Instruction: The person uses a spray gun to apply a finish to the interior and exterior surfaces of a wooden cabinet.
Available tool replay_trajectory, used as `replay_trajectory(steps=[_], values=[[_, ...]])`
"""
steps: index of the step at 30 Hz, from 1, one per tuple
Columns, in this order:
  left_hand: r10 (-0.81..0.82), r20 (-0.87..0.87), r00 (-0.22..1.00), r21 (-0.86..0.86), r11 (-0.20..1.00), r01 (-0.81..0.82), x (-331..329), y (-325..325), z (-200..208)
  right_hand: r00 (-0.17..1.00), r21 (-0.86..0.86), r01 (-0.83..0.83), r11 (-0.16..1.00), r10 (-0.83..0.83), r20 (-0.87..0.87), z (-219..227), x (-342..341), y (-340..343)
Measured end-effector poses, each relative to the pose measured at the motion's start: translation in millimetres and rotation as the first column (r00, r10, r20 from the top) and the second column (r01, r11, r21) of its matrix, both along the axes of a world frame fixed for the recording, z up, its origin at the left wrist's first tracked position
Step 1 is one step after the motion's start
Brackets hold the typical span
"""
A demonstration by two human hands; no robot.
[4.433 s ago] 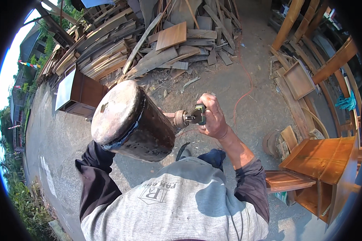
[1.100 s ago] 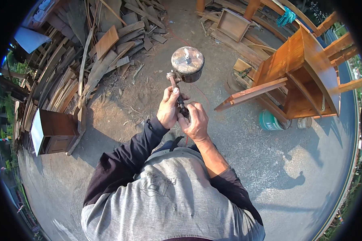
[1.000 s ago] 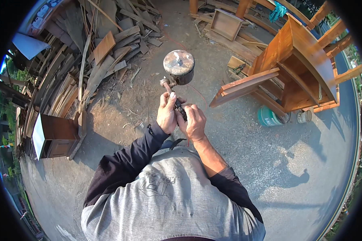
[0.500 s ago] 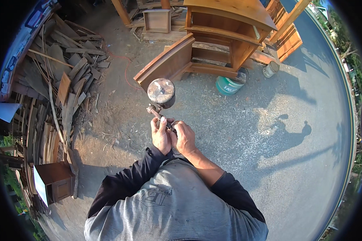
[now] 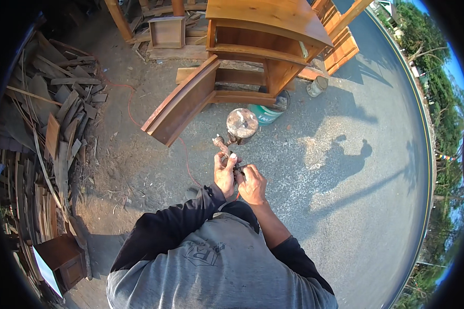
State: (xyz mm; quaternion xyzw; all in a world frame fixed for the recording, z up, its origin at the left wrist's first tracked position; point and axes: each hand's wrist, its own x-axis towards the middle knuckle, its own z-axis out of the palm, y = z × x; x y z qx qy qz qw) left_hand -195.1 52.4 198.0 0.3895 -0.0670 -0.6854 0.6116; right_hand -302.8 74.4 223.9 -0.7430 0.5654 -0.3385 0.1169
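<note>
A paint spray gun with a stained, lidded round cup is held out in front of my chest. Its brownish gun body points away from me, with the cup just to its right. My left hand is closed round the gun's body, thumb on top. Close beside it, my right hand has its fingers pinched at the gun's rear end; the exact part under them is hidden. A short bit of red hose shows below the hands.
Ahead stands a varnished wooden cabinet, with a wooden panel leaning from it. By it are a green bucket and a pale can. Scrap wood heaps at left, near a small brown cabinet. Thin red hose crosses the ground.
My view has shifted, so the cabinet and woodpile sit further left. Both hands and the spray gun have moved right in the picture, and the cup now lies further right of the gun's front.
</note>
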Motion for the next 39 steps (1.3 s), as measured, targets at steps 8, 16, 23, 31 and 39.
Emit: replay_trajectory(steps=[8, 16, 23, 31, 39], values=[[-0.026, 0.068, 0.997, 0.022, 0.999, 0.025, -30, -57, -8, 0.982, -0.061, -0.149, 0.987, 0.140, -0.126, -8, -42, -69], [0.238, 0.116, 0.964, 0.086, 0.965, -0.249, -118, -135, -24, 0.947, 0.041, -0.317, 0.948, 0.313, 0.074, -32, -123, -166], [0.433, 0.088, 0.897, 0.098, 0.892, -0.441, -195, -187, -36, 0.888, 0.083, -0.459, 0.884, 0.455, 0.066, -41, -188, -238], [0.448, 0.156, 0.880, 0.062, 0.885, -0.462, -217, -225, -19, 0.775, 0.060, -0.603, 0.796, 0.566, 0.280, -71, -230, -303], [0.322, 0.369, 0.872, 0.120, 0.914, -0.388, -220, -240, -1, 0.548, 0.199, -0.825, 0.530, 0.662, 0.511, -111, -209, -340]])
